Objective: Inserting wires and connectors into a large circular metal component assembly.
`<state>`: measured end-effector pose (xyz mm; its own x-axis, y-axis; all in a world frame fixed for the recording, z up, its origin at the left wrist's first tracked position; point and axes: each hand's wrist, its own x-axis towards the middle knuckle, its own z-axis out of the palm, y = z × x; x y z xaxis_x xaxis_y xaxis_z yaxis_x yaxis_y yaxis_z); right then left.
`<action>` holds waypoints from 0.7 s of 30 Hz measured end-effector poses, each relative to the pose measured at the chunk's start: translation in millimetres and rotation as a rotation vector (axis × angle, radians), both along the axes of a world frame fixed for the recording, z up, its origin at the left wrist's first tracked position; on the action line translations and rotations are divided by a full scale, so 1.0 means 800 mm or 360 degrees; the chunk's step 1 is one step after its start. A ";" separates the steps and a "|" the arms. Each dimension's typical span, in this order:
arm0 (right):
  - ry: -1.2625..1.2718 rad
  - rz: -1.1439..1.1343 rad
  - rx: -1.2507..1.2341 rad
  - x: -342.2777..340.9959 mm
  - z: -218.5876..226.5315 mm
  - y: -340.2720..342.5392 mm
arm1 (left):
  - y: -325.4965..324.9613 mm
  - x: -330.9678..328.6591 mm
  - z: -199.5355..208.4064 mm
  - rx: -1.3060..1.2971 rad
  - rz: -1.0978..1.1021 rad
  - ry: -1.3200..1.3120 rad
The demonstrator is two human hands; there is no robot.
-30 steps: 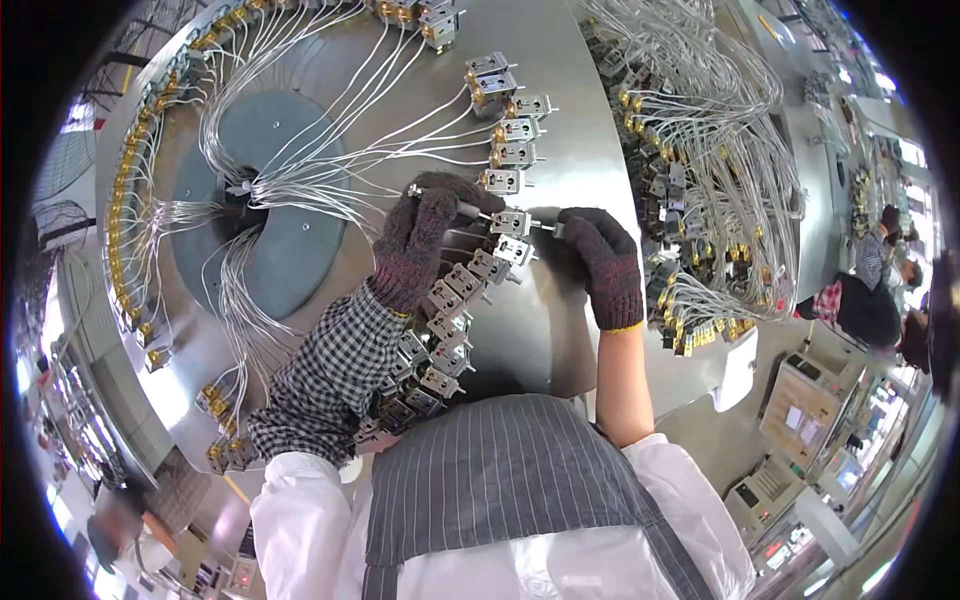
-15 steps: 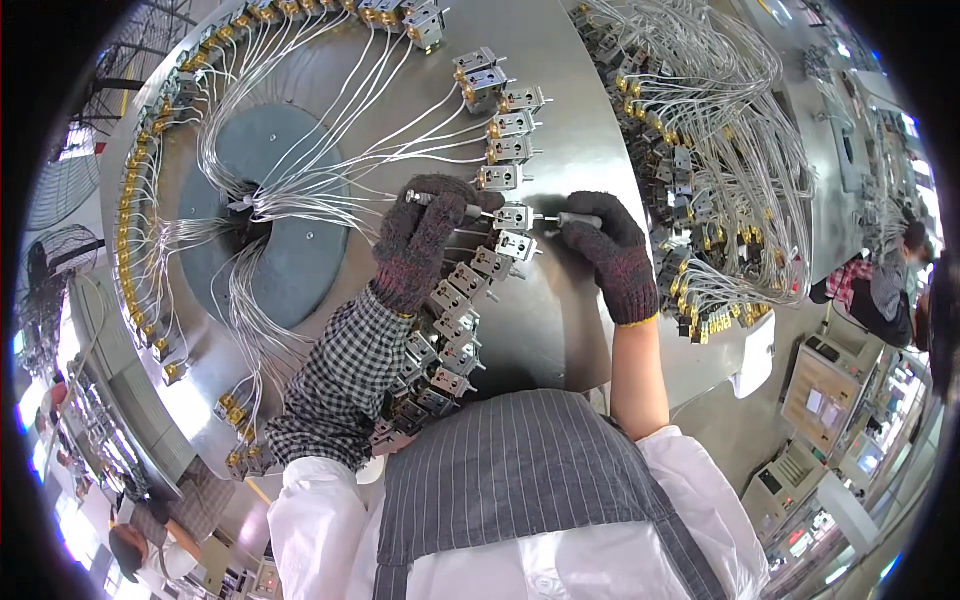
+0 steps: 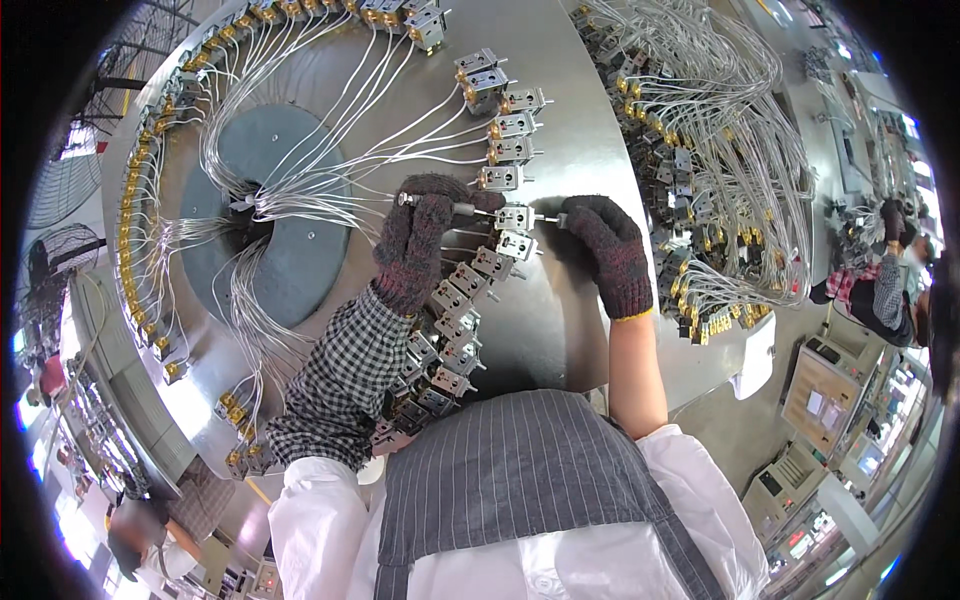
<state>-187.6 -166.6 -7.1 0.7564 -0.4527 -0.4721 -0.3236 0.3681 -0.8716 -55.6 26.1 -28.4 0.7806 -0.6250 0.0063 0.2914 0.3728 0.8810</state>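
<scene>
My left hand [image 3: 420,235], in a dark knitted glove, is closed round a slim silvery-grey cylindrical tool [image 3: 463,209]. Its thin end reaches the left side of a small metal switch-like box [image 3: 514,218] with a hole in its face. On the box's other side, my right hand [image 3: 605,245], gloved alike, pinches a grey cylindrical piece [image 3: 562,220] at the end of the box's thin shaft [image 3: 545,218]. The fingers hide most of that piece. More such boxes stand in a curved row above and below, the nearest being another metal box [image 3: 516,246].
White wires [image 3: 300,207] fan out from the hole in a grey disc [image 3: 320,270] on the metal table [image 3: 570,130]. Boxes with brass-coloured terminals [image 3: 130,240] line the left rim. A heap of wired boxes [image 3: 740,150] lies at the right. Other people are farther off.
My right fingers have closed further over the grey piece, which now shows only its tip. The tool in my left hand has tilted slightly and lies more level.
</scene>
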 end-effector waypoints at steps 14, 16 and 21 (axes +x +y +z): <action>0.0047 -0.0077 0.0081 0.001 0.008 0.004 | -0.001 0.007 -0.009 0.0181 -0.0029 -0.0505; -0.0086 -0.0036 -0.0088 0.000 0.011 0.006 | -0.002 0.006 -0.003 0.0178 -0.0045 -0.0421; 0.0079 -0.0046 -0.0050 0.003 0.018 0.009 | -0.002 0.006 -0.009 0.0035 -0.0067 -0.0273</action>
